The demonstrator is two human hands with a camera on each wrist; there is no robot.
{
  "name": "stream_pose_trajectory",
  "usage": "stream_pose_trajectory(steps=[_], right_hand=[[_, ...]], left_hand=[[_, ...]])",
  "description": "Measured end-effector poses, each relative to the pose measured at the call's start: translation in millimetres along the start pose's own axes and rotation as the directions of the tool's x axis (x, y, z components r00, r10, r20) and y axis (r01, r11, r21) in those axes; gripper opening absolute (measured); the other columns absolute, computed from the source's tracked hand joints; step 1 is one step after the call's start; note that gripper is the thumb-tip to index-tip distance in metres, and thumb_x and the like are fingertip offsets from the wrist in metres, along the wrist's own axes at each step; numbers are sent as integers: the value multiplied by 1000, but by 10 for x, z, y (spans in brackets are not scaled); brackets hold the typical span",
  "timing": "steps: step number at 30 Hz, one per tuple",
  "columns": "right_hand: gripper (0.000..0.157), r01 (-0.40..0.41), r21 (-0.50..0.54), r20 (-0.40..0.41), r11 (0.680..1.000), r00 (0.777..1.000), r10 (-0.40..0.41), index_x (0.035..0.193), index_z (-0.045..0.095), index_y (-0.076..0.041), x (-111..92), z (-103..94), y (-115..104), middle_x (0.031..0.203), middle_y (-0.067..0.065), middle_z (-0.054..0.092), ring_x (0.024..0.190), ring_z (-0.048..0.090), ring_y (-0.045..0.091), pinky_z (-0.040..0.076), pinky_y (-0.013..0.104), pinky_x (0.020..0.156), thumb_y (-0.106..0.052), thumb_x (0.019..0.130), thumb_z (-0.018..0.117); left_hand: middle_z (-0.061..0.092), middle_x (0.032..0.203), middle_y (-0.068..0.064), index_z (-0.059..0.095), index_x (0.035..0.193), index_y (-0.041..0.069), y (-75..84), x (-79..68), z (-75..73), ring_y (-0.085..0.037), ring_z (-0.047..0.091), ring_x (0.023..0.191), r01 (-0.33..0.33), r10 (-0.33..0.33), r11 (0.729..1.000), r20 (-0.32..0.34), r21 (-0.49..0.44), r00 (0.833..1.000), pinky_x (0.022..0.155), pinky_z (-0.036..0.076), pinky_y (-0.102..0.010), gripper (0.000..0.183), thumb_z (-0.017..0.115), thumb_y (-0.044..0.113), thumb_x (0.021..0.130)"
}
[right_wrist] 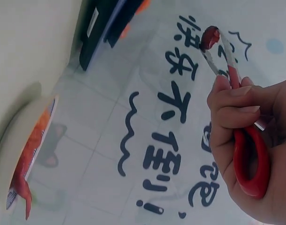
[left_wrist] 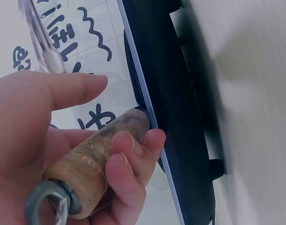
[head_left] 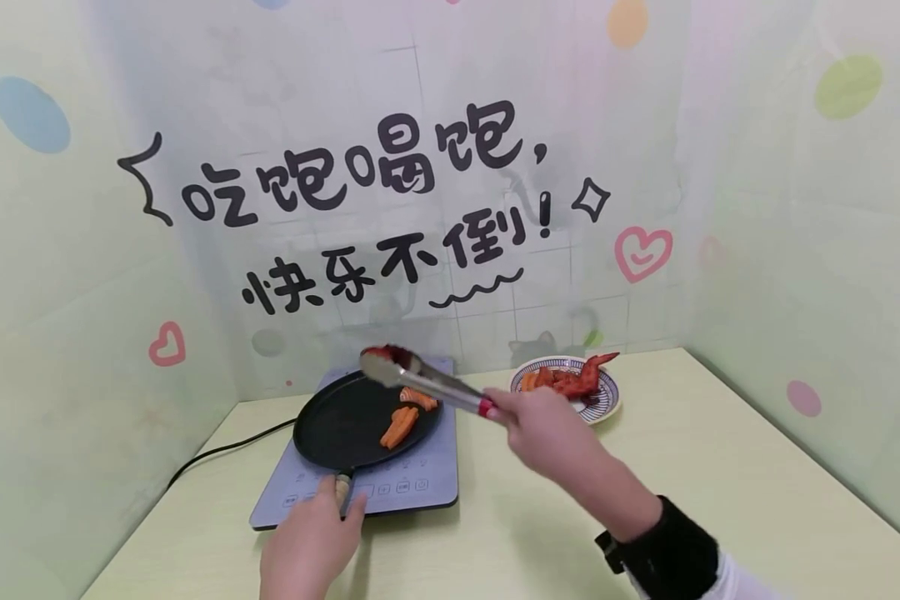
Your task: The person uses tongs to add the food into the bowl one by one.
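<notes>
My left hand curls its fingers around the wooden handle of a flat black frying pan, with the thumb held off it. The pan sits on an induction cooktop. Two orange, ridged food pieces lie in its right part. In my right hand is a pair of metal tongs with red handles. Their tips pinch a dark red, glossy food piece, raised over the pan's far side; its exact kind is unclear.
A patterned plate with red chicken wing pieces and an orange piece stands right of the cooktop, beyond my right hand. A black cord runs left from the cooktop. Printed wall sheets enclose the table's back and sides.
</notes>
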State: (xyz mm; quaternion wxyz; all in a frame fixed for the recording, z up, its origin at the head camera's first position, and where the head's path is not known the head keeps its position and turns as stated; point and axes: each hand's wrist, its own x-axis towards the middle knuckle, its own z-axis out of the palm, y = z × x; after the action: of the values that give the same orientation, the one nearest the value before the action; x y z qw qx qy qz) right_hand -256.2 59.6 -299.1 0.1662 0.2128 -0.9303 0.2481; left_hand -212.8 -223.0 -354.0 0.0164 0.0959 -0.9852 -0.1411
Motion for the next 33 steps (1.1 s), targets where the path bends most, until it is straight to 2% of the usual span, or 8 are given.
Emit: stream_pose_trajectory(steps=[2,5,8,11,18,21,29,33], right_hand=[[33,27,-37,50,999,998,-25,128,64,-19,-24,117,-59,75,-5,63,47,40,9,37,20,40,-24,95,61],[27,93,-115,107,989,991,-81,120,67,-20,-54,280,-124,72,-7,62,48,42,9,37,22,40,-26,95,60],[17,148,-183,140,972,982,-123,110,66,-21,-83,405,-161,64,-9,56,49,44,10,36,25,42,-27,94,61],[16,159,-211,158,965,979,-127,108,67,-22,-109,479,-179,63,-9,57,50,45,11,37,26,43,-23,92,63],[14,152,-202,173,968,978,-118,104,67,-22,-128,503,-176,64,-9,58,50,44,11,35,24,43,-19,90,65],[12,155,-164,177,974,976,-126,103,67,-21,-129,511,-164,65,-10,58,51,44,10,34,23,43,-20,92,65],[21,140,-83,205,987,971,-120,114,68,-19,-99,571,-180,76,-9,64,55,48,8,37,21,46,-24,95,62],[21,147,-99,193,984,973,-126,114,66,-16,-76,577,-172,70,-10,59,54,47,8,38,21,46,-26,96,59]], left_hand=[[60,117,-30,43,139,-6,-2,0,-3,-48,58,98,1,-1,1000,4,0,1000,71,50,-58,69,53,47,95],[59,119,-30,43,139,-6,-4,-3,-2,-49,57,100,5,-5,1000,3,9,1000,73,50,-59,70,53,47,95],[59,118,-31,43,139,-6,0,-7,-3,-49,57,100,5,-5,1000,-2,13,1000,73,50,-59,69,53,47,95],[60,117,-31,43,139,-6,4,-8,-1,-48,58,99,0,0,1000,-2,7,1000,72,50,-58,69,53,46,95],[60,118,-29,43,139,-6,8,-12,3,-47,58,99,1,-1,1000,-1,7,1000,70,51,-57,69,53,46,95],[61,117,-29,44,139,-5,8,-6,13,-47,59,99,3,-3,1000,4,7,1000,69,51,-57,69,54,47,94],[60,118,-29,44,139,-5,-3,0,2,-48,58,100,5,-5,1000,-5,-3,1000,71,50,-58,69,53,47,94],[61,117,-29,44,138,-5,5,5,-15,-47,59,97,7,-7,1000,5,-4,1000,70,51,-57,69,54,47,94]])
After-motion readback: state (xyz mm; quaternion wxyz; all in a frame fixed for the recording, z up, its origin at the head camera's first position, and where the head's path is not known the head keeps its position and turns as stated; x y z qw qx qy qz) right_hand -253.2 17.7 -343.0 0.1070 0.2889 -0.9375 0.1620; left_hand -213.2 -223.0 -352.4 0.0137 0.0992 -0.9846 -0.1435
